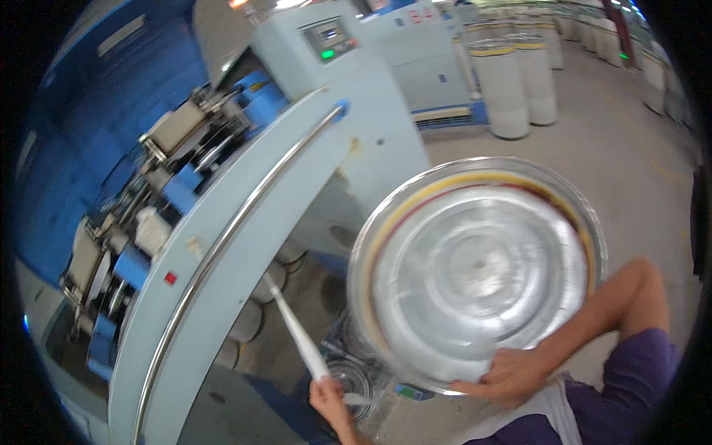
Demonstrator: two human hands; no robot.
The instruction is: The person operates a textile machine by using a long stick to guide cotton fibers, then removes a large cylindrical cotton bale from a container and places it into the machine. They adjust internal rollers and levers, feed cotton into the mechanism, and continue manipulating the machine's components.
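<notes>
My left hand (330,403) is closed around a white, rope-like fibre strand (299,332), which stretches up and away toward the underside of the machine. A short end of it hangs below my fingers. To the right, a large round sliver can (480,259) is tilted so that its open top faces me. Inside it sits a shiny round disc, with yellow and red bands around the inner wall. At the can's near rim, my right hand (512,377) grips the edge, its fingers partly bent over it. The lower body of this can is hidden.
A pale blue machine (252,156) with a curved metal handrail (237,215) stands at the left; rollers and blue parts lie behind it. Several cans stand beneath it. More tall white cans (498,89) stand at the back right. A control panel (328,38) sits on the machine.
</notes>
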